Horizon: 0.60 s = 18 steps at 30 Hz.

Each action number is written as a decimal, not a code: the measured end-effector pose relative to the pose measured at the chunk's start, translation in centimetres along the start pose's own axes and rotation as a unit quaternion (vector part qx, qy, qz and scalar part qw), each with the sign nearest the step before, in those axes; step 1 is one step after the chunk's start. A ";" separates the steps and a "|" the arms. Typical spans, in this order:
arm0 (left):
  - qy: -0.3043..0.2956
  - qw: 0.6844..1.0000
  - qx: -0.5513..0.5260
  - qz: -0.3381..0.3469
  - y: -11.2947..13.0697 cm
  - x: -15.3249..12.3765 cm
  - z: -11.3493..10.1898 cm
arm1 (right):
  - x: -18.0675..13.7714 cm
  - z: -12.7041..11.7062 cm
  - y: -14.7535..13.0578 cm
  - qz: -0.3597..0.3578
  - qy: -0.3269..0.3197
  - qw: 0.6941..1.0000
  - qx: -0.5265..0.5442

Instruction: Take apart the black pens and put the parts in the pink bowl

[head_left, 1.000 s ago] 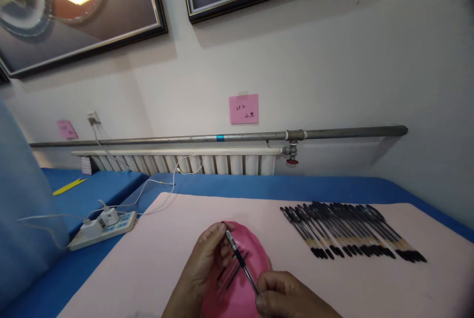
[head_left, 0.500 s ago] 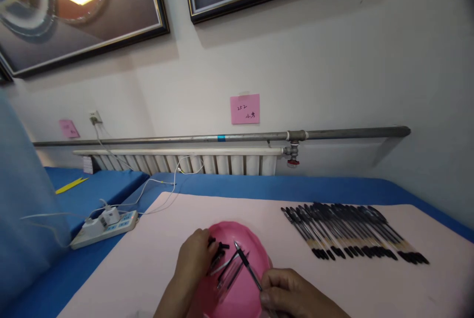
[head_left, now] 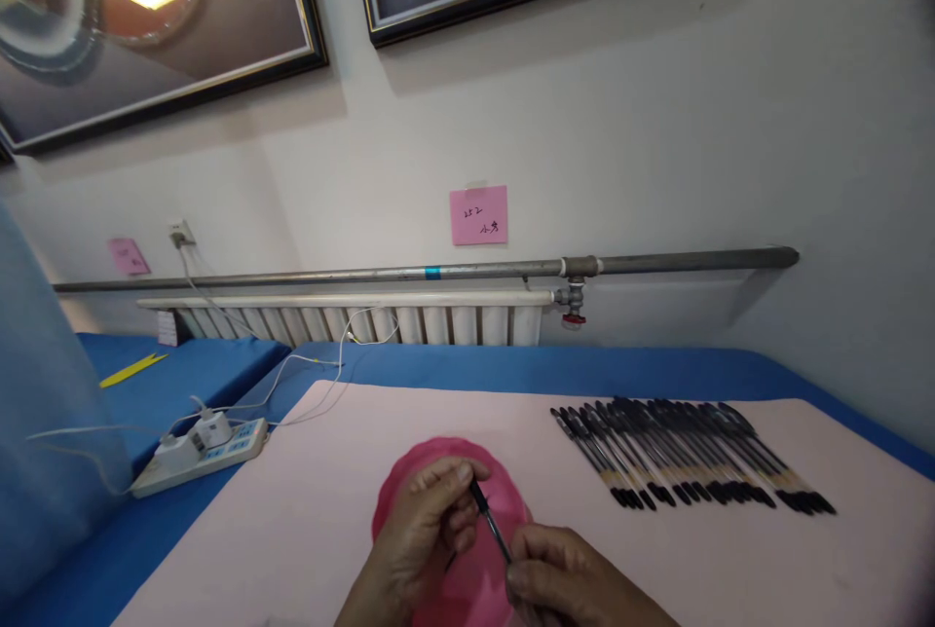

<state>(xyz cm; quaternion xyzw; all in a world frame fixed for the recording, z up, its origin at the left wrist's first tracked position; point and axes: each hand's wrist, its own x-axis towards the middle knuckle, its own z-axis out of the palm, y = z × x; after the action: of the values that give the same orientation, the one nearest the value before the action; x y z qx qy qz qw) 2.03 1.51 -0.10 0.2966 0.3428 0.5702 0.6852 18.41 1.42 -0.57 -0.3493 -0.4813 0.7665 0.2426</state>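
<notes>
My two hands meet over a pink plate at the bottom centre of the pink mat. My right hand is closed on the lower end of a thin black pen that slants up to the left. My left hand pinches the pen's upper end with thumb and fingertips. My hands hide most of the plate and whatever lies in it. A row of several assembled black pens lies side by side on the mat to the right.
The pink mat covers a blue table. A white power strip with plugs and cables sits at the left. A radiator and a grey pipe run along the wall behind. A blue chair back stands far left.
My left hand left the small black parts in the plate and came back up to the top end of the pen. My right hand kept hold of the pen.
</notes>
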 end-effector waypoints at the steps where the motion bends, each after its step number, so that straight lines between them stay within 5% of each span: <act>1: 0.000 1.000 -0.003 0.006 0.1 0.0 0.0 | 0.2 0.0 0.1 -0.015 0.005 1.000 -0.005; 13: 0.036 0.998 -0.040 0.015 0.6 0.2 0.3 | 0.4 0.3 0.0 -0.027 -0.033 0.990 0.135; 18: 0.034 0.999 -0.033 0.025 0.9 -0.1 0.6 | 0.1 0.7 -0.5 0.050 -0.009 0.982 0.184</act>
<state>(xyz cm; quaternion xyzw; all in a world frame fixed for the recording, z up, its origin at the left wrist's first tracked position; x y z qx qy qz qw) 1.97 1.56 0.98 0.2625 0.3392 0.6077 0.6684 17.82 1.24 0.08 -0.3149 -0.3161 0.8563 0.2600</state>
